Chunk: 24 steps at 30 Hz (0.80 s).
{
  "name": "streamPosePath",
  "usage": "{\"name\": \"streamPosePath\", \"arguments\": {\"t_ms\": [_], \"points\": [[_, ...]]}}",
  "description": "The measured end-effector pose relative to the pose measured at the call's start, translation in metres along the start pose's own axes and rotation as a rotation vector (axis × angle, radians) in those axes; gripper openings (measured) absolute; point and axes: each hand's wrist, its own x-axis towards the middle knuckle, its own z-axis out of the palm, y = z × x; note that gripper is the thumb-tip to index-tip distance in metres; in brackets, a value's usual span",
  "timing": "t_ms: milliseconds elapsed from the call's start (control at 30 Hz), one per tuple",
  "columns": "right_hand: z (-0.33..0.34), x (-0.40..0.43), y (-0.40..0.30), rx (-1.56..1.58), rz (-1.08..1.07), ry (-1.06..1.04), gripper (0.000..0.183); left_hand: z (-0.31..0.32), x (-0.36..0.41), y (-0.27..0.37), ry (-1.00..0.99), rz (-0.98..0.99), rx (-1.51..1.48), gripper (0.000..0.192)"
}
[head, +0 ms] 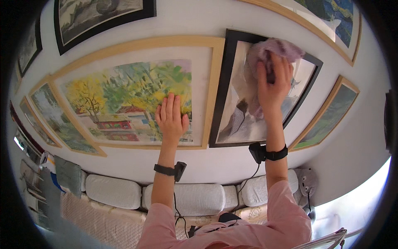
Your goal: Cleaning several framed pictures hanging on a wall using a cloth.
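On the glass or surface of a large landscape painting in a light wood frame, my left hand lies flat with its fingers together and nothing held. My right hand grips a bunched, light purple cloth against the upper part of a black-framed picture. The cloth covers part of that picture and the top bar of its frame, and some of it hangs down beside my wrist. Both wrists carry black straps with small devices and cables.
More framed pictures hang around these, including a black-framed one above left and a wood-framed one at right. Below the wall stands a sofa with pale cushions and a grey plush toy. Metal rails show at the lower right.
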Motion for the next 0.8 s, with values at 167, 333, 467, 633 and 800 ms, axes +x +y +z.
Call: {"name": "streamPosePath", "arguments": {"t_ms": [167,333,467,633,800], "points": [[0.017,-0.018,-0.017,0.034,-0.304,-0.170,0.032,-0.001,0.003,0.000,0.034,0.006,-0.010,0.047],[0.023,0.001,-0.021,0.008,-0.288,-0.137,0.033,0.001,-0.001,0.000,0.030,-0.003,0.001,0.048],[0.022,-0.009,-0.025,0.051,-0.311,-0.176,0.026,-0.003,0.002,0.002,-0.010,-0.016,0.016,0.050],[0.026,-0.011,-0.015,0.091,-0.307,-0.150,0.024,-0.014,0.009,0.020,-0.046,-0.055,-0.051,0.050],[0.029,-0.021,-0.004,0.246,-0.335,-0.188,0.030,-0.020,0.002,0.085,-0.041,-0.100,-0.137,0.046]]}}
